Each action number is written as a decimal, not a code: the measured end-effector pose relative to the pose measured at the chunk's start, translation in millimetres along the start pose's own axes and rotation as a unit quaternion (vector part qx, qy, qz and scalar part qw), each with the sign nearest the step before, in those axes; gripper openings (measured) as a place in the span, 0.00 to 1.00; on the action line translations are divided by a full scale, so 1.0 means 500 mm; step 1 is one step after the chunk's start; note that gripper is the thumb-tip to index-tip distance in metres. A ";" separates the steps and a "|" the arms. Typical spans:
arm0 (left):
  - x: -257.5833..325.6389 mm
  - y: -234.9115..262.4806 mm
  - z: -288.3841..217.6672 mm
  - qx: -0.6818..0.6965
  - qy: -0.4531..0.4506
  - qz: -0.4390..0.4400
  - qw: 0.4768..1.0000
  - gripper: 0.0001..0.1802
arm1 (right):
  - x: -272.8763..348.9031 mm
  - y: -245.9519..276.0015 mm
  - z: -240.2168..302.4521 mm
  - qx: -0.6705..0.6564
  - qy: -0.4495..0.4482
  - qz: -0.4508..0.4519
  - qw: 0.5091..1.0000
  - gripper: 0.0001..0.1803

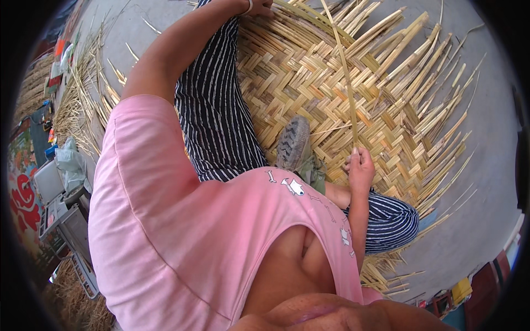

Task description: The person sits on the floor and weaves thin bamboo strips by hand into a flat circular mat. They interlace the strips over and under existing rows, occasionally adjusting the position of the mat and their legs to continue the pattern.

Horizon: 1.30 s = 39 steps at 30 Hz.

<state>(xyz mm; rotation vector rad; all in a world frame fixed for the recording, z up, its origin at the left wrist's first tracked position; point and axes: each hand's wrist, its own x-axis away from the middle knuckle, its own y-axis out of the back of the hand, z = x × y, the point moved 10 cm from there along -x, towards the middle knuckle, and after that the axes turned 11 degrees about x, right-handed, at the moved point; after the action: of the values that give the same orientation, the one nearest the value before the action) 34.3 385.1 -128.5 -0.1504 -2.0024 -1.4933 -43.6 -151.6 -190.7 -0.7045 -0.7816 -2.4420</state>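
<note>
A woven reed mat [309, 88] in a herringbone pattern lies on the floor before me, with loose strip ends fanning out around its border. My right hand [361, 163] is closed in a pinch on the near end of a long flat reed strip [346, 77], which runs up over the mat to the top edge of the view. At the mat's far left edge, my left hand [259, 7] is partly cut off by the picture's top. Its fingers look curled down by the strip ends; what they hold cannot be made out.
My shoe [294, 142] rests on the mat, between my legs in striped trousers [215, 105]. Loose reeds [88, 105] are scattered on the grey floor [486, 143] at the left. A metal-framed chair [72, 220] with a plastic bag [69, 157] stands at far left.
</note>
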 end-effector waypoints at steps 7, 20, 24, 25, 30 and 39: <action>-0.134 -0.180 0.077 -0.321 -0.250 0.024 0.913 0.17 | 0.001 -0.004 0.006 0.011 0.013 0.001 1.000 0.09; -0.131 -0.150 0.129 -0.153 0.018 -0.015 0.988 0.22 | -0.006 0.006 0.020 0.168 0.056 -0.041 0.983 0.16; -0.103 -0.104 0.072 -0.067 0.070 -0.074 0.993 0.24 | 0.006 0.018 0.038 0.186 0.049 -0.035 0.981 0.16; -0.112 -0.109 0.078 -0.070 0.079 -0.071 0.992 0.24 | 0.008 0.022 0.041 0.197 0.054 -0.044 0.978 0.15; -0.132 -0.124 0.152 -0.070 0.126 -0.056 0.988 0.27 | 0.007 0.019 0.051 0.197 0.054 -0.047 0.978 0.13; -0.060 -0.118 0.083 0.017 0.094 -0.156 0.983 0.20 | -0.017 -0.005 -0.011 0.126 0.040 -0.043 0.990 0.14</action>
<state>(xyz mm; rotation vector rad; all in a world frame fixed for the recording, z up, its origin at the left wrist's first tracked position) 14.9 409.6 -200.0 0.3223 -1.9592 -1.5943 -40.4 -151.1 -200.6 -0.4833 -1.0834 -2.3728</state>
